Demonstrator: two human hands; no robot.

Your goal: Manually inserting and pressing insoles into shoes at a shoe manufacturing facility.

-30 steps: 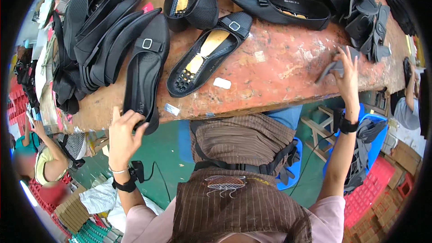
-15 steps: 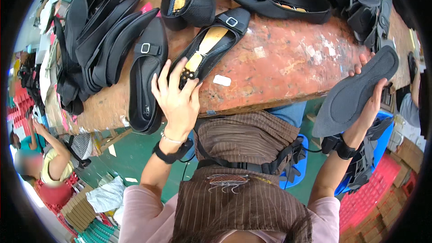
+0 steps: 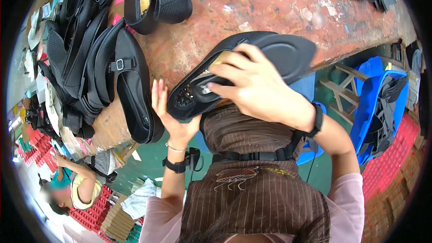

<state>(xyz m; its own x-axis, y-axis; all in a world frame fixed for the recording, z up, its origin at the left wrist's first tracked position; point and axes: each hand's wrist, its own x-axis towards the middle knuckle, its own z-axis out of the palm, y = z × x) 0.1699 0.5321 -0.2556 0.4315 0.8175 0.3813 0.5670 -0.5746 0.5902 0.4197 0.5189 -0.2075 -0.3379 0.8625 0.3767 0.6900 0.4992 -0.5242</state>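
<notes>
Black flat shoe (image 3: 194, 74): between both hands, long axis slanting away rightward.
Left hand (image 3: 177, 122): fingers extended, thumb opposed, holding its heel.
Right hand (image 3: 256, 83): fingers curled, gripping dark insole (image 3: 289, 56) over shoe's middle.

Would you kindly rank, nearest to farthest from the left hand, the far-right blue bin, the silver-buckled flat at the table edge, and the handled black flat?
1. Handled black flat: against the left hand.
2. Silver-buckled flat: just left.
3. Blue bin: far right.
</notes>
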